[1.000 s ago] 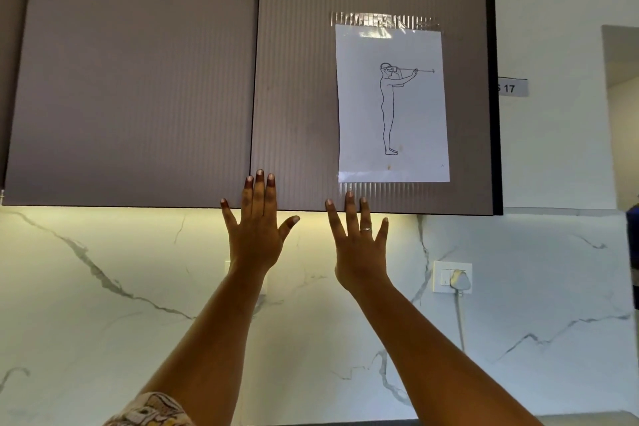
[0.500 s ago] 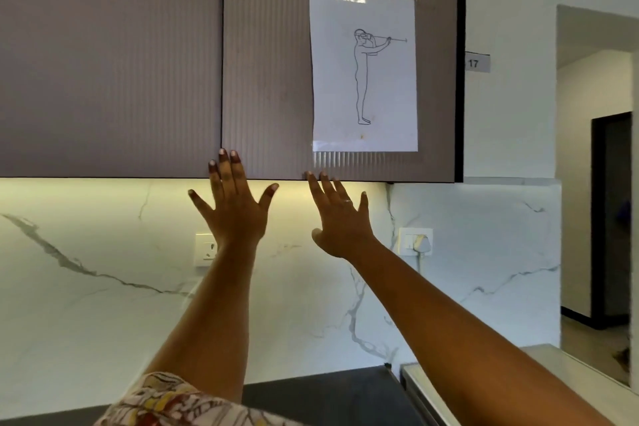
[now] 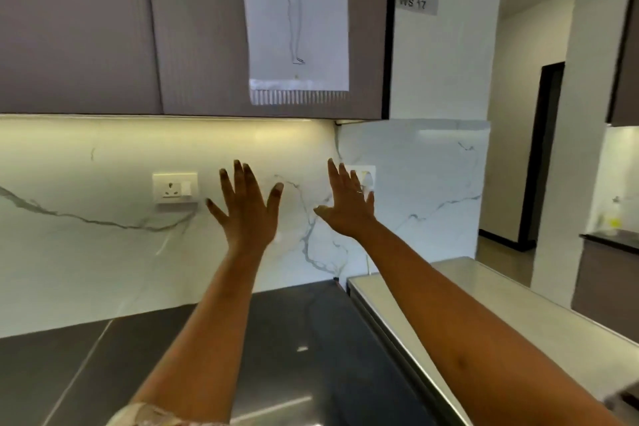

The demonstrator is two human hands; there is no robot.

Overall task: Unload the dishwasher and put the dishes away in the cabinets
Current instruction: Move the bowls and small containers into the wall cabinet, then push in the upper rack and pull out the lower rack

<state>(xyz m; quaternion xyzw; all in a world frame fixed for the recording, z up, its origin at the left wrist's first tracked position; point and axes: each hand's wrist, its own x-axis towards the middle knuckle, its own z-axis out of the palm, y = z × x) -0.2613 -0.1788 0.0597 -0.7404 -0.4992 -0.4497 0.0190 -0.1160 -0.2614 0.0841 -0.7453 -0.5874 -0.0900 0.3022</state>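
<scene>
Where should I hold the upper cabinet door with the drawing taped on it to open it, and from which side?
Probably its bottom edge, from below: hook the fingers of the right hand under the cabinet door and pull toward you. Its face shows no handle or knob, and the lower edge hangs free above the backsplash. That hand is open, below it.

Cabinet doors (image 3: 193,28) were matt taupe, finely ribbed; a plain paper sheet (image 3: 297,21) was fixed to one with glossy clear tape (image 3: 297,96). Backsplash (image 3: 86,252) looked like polished white marble with grey veins, wall socket (image 3: 175,187) smooth white plastic. Dark countertop (image 3: 294,339) was glossy and reflective; sleeve (image 3: 148,417) printed cloth.
</scene>
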